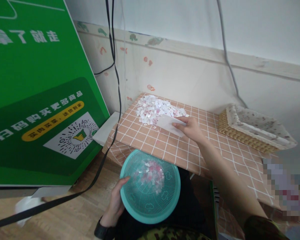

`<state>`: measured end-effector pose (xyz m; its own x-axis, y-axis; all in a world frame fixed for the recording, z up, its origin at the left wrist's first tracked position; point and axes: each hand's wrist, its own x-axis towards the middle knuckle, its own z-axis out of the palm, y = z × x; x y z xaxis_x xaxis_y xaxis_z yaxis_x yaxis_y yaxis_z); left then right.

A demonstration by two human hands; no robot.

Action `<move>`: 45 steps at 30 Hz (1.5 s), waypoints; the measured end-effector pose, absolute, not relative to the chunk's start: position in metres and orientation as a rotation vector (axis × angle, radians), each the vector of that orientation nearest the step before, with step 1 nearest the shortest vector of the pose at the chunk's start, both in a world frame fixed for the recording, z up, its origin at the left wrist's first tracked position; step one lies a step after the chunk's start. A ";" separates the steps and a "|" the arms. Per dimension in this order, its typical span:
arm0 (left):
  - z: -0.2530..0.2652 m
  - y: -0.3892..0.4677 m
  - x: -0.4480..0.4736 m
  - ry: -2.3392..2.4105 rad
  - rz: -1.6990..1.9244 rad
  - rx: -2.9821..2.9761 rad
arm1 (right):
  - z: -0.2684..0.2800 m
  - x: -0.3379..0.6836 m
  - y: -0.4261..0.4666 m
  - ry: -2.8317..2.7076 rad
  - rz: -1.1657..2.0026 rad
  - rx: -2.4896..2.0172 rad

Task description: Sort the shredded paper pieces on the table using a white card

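Observation:
My left hand (117, 196) grips the left rim of a turquoise plastic colander (150, 213), held over my lap just below the table's front edge. Small white and pink paper pieces (152, 175) lie in the bottom of it. Over the table, my right hand (190, 128) pinches a flat white card (170, 125) between thumb and fingers. The card's far edge meets the near side of a spread heap of small white paper pieces (156, 108), with some pink among them.
A brown checked cloth covers the table (200, 153). A cloth-lined wicker basket (250, 130) stands on its right by the wall. To the left rises a green machine (40, 66) with Chinese lettering. Black cables (116, 76) hang in front of the table's left corner.

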<state>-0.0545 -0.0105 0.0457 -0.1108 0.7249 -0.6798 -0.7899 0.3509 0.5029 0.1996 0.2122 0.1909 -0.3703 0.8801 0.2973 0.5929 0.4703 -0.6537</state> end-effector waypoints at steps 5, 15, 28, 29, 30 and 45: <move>0.049 -0.010 -0.053 1.081 1.289 -0.074 | 0.192 0.200 0.216 -2.153 0.593 -1.200; 0.046 -0.011 -0.053 1.077 1.278 -0.051 | 0.200 0.193 0.210 -2.290 0.542 -1.143; 0.045 -0.011 -0.054 1.092 1.269 -0.041 | 0.223 0.184 0.208 -2.471 0.486 -1.149; 0.045 -0.011 -0.054 1.093 1.271 -0.039 | 0.224 0.183 0.208 -2.471 0.477 -1.151; 0.045 -0.011 -0.053 1.094 1.271 -0.038 | 0.225 0.183 0.208 -2.472 0.467 -1.158; 0.046 -0.010 -0.053 1.084 1.239 -0.039 | 0.234 0.189 0.212 -2.573 0.281 -1.194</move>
<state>-0.0527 -0.0105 0.0456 -0.0755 0.7336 -0.6753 -0.7672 0.3899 0.5093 0.1893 0.2118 0.2345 -0.6143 0.7687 0.1780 0.7123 0.6373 -0.2940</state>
